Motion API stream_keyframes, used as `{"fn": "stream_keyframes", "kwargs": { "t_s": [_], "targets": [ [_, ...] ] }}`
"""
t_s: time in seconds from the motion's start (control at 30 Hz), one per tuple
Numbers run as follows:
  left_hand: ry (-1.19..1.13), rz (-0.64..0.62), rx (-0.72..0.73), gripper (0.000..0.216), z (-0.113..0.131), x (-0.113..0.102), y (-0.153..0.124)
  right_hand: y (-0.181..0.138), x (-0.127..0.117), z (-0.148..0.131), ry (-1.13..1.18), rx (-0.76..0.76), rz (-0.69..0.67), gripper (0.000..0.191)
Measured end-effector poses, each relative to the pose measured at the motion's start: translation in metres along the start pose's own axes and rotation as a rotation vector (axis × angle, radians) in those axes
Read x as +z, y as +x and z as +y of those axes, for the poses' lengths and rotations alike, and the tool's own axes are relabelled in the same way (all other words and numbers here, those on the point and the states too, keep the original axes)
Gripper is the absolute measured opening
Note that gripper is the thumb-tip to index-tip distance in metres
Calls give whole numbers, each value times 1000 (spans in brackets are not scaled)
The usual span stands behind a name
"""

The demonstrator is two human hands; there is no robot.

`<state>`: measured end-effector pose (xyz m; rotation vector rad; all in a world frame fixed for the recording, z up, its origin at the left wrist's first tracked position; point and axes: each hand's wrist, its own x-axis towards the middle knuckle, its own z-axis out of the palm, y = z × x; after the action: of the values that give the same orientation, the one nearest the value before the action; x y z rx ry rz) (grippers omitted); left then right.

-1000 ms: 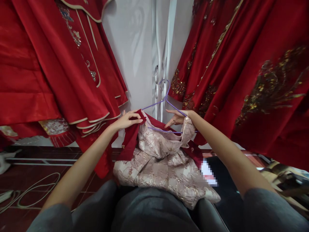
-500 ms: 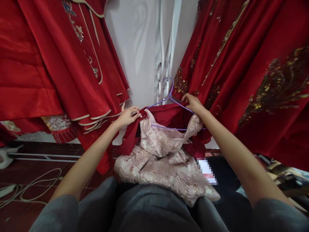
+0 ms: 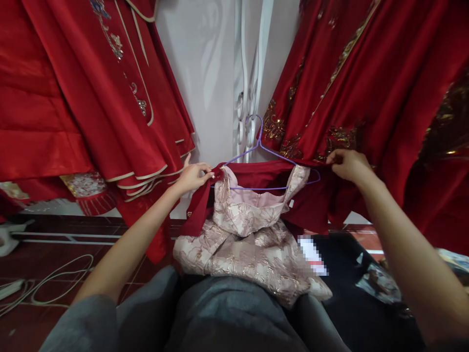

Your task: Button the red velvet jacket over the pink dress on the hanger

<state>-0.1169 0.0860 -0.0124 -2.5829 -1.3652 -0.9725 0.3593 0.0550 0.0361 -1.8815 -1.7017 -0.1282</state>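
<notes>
A pink brocade dress (image 3: 249, 239) with a dark red outer layer (image 3: 315, 200) lies over my lap on a purple wire hanger (image 3: 261, 146). My left hand (image 3: 193, 177) pinches the dress's left shoulder, where red cloth meets pink, at the hanger's left end. My right hand (image 3: 348, 164) is closed on the red cloth at the hanger's right end, and the fabric is stretched flat between both hands. The hanger's hook points up toward the white wall.
Red embroidered gowns hang at the left (image 3: 84, 93) and at the right (image 3: 377, 88), close to both arms. A white ornate metal post (image 3: 252, 73) stands behind the hanger. White cables (image 3: 51, 283) lie on the dark red floor at the left. Dark items (image 3: 370, 288) sit low right.
My right hand has slid rightward along the hanger from near its middle to its right end, pulling the red cloth taut. My left hand has kept its grip.
</notes>
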Motion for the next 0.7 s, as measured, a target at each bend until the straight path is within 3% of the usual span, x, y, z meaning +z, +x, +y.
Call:
{"fn": "stream_keyframes", "kwargs": {
  "t_s": [0.13, 0.23, 0.37, 0.47, 0.6, 0.7],
  "targets": [
    [3, 0, -47, 24, 0, -3, -4, -22, -7, -4, 302, 80, -144, 19],
    [6, 21, -71, 24, 0, -5, -6, -46, -6, -10, 558, 152, -379, 40],
    [-11, 32, -85, 25, 1, -6, -7, -67, -6, -16, 666, 91, -521, 58],
    [-20, 18, -117, 24, 2, -7, -6, -66, -7, -17, 633, 74, -535, 58],
    [-40, 19, -131, 23, 2, -9, -6, -60, -4, -16, 494, 91, -364, 47],
    [-64, 19, -125, 21, 4, -8, -11, -62, 3, -19, 373, -42, -314, 38]
  ]
}}
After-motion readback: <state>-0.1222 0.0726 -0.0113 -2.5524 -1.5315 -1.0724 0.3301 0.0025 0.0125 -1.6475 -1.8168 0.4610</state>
